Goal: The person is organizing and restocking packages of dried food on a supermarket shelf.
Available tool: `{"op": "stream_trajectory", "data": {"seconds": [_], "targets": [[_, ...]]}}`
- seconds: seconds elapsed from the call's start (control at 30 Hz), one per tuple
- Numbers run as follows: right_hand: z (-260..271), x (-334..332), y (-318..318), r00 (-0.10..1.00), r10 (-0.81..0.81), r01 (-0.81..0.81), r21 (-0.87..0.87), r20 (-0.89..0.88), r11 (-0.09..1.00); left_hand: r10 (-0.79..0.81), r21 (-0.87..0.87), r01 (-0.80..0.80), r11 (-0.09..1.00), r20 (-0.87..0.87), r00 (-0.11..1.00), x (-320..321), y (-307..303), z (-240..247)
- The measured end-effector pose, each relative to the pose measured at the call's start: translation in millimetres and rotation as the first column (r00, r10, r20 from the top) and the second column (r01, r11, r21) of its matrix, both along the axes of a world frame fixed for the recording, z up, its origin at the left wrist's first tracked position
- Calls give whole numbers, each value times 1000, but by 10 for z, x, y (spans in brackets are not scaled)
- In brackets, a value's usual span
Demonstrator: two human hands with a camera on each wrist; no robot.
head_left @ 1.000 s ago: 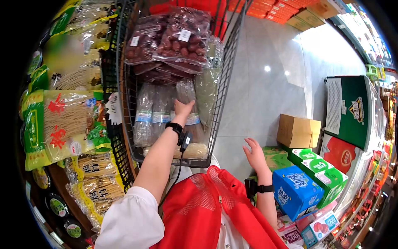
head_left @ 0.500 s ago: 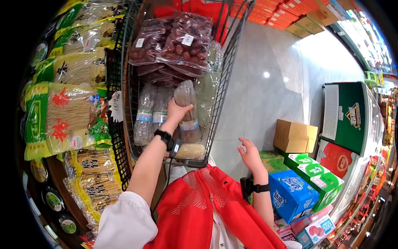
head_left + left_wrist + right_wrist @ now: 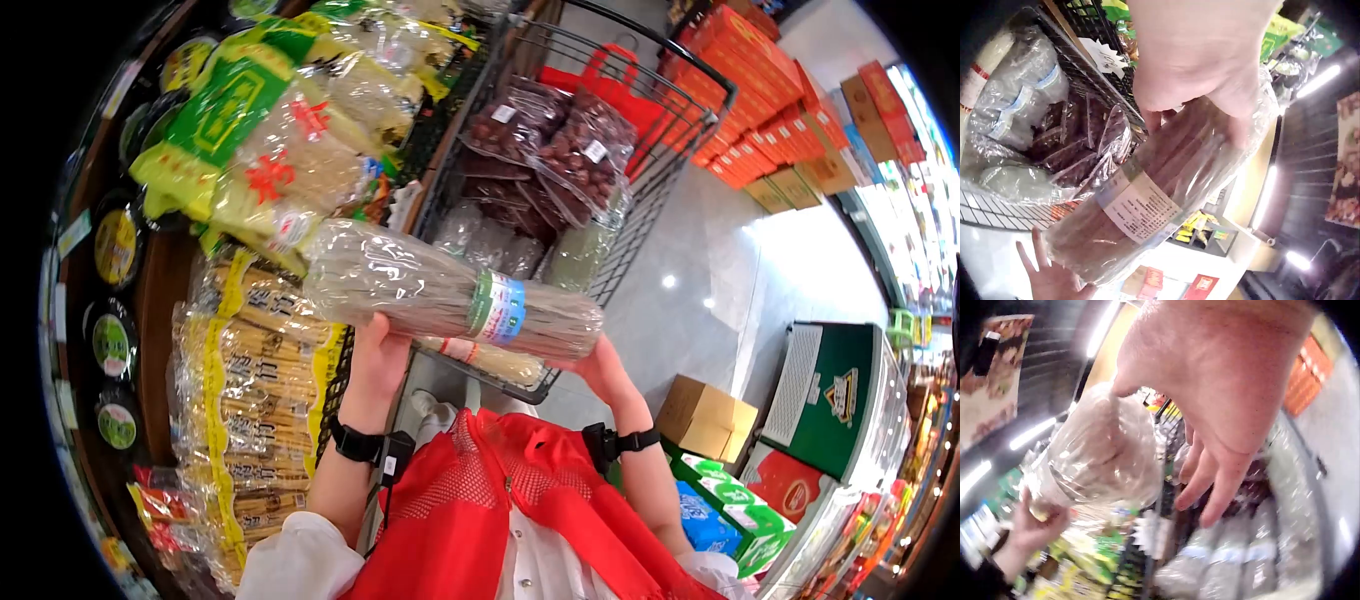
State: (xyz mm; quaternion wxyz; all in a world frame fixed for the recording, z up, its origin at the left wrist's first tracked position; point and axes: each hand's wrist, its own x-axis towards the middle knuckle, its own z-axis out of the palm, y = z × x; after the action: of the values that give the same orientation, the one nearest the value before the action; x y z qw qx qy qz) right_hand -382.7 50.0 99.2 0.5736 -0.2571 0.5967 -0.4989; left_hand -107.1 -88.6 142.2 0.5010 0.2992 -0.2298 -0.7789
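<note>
A long clear-wrapped bundle of greyish noodles (image 3: pixel 400 275) with a blue and green band lies crosswise above the cart's near end. My left hand (image 3: pixel 378 365) grips its left part from below; in the left wrist view that hand (image 3: pixel 1200 69) has thumb and fingers round the bundle (image 3: pixel 1085 240). At the other end is my right hand (image 3: pixel 608 378); the right wrist view shows this hand (image 3: pixel 1210 381) with fingers spread and the thumb against the wrapping (image 3: pixel 1104 450). Behind the bundle, the cart (image 3: pixel 655 205) holds bags of dark red dates (image 3: pixel 585 145) and more noodle bundles (image 3: pixel 490 240).
Bagged noodles (image 3: pixel 235 110) and yellow-banded packs of sticks (image 3: pixel 265 400) fill the shelf on the left. To the right stand a cardboard box (image 3: pixel 705 418), green cartons (image 3: pixel 740 515) and a green freezer (image 3: pixel 835 390). Orange boxes (image 3: pixel 745 75) are stacked beyond the cart.
My left hand has lifted the bundle out of the cart and turned it crosswise. My right hand has come to its right end. The head view has swung, with the cart now further right.
</note>
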Motion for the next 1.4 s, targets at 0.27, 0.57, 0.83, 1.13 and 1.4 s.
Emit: {"op": "stream_trajectory", "data": {"seconds": [0.27,0.57,0.83,1.13,1.4], "targets": [[442,577,-469,603,398,-198,-354,691,914,-131,-57,136,989,75,988,1182,434,420],[523,1763,-456,671,174,15,-247,721,969,183,230,-157,960,-95,978,2481,935,840],[1062,2771,-702,845,225,12,-439,484,898,-151,103,150,983,5,989,3392,1618,584],[1416,3832,-735,552,229,149,-365,802,919,353,-298,-224,928,513,782,3476,1927,843],[1244,4353,-521,569,472,-270,-390,673,880,649,-715,1,699,634,422,3500,1853,1027]]}}
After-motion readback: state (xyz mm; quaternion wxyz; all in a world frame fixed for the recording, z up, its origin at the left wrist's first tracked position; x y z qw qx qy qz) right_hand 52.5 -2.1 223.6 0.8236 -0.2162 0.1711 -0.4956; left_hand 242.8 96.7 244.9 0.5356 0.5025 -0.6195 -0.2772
